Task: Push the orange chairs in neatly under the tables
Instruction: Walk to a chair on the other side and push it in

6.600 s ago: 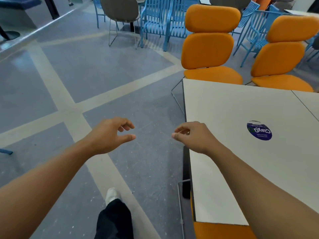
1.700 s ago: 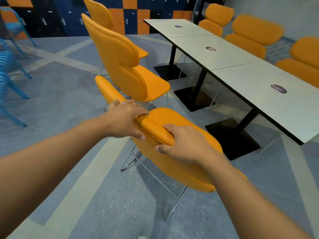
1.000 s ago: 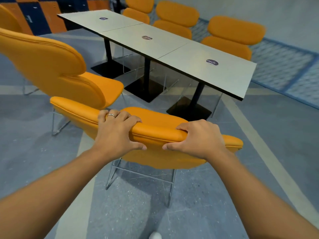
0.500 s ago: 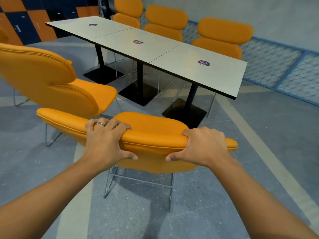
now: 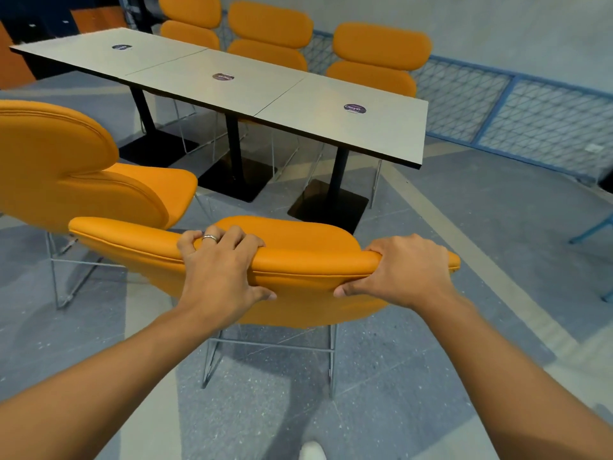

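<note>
On speckled grey floor (image 5: 431,376) short of three joined tables (image 5: 374,134), left hand (image 5: 219,270) and right hand (image 5: 408,273) grip an orange chair (image 5: 305,260); blue mesh fence (image 5: 530,107) behind.

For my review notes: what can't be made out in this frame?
Head view:
- Fingertips of the right hand: curled behind the gripped orange padded chair's backrest.
- Neighbouring orange chair: cut by the left edge.
- Seats of the far orange chairs: behind the grey tabletops.
- Farthest round sticker: text too small.
</note>
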The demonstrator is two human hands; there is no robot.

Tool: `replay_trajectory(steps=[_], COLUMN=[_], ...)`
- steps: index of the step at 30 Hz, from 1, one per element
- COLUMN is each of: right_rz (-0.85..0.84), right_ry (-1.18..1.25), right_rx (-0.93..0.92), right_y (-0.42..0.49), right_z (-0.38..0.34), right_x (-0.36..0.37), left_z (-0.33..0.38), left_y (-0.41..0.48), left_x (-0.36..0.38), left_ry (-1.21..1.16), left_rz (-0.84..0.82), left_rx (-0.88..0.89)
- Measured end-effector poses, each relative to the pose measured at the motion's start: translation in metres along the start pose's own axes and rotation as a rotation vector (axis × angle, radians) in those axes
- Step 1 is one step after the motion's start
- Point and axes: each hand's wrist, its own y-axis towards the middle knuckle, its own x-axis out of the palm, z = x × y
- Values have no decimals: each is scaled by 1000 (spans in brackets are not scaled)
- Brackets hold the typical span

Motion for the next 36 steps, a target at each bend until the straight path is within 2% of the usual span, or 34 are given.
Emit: replay_trajectory(steps=[7, 18, 25, 36], right_rz=[29, 68, 86, 117], right_ry=[-13, -20, 45, -5], right_rx=[45, 68, 94, 119], right_y=[-7, 34, 71, 148], right_z=[-10, -40, -27, -9], right_x=[2, 7, 7, 4], left_z=[-14, -61, -61, -69], left_y=[4, 52, 91, 176], left_x=[1, 14, 30, 64], left_ry=[-12, -21, -52, -61], left_rz=[3, 16, 3, 5], left_rx=[71, 110, 123, 149])
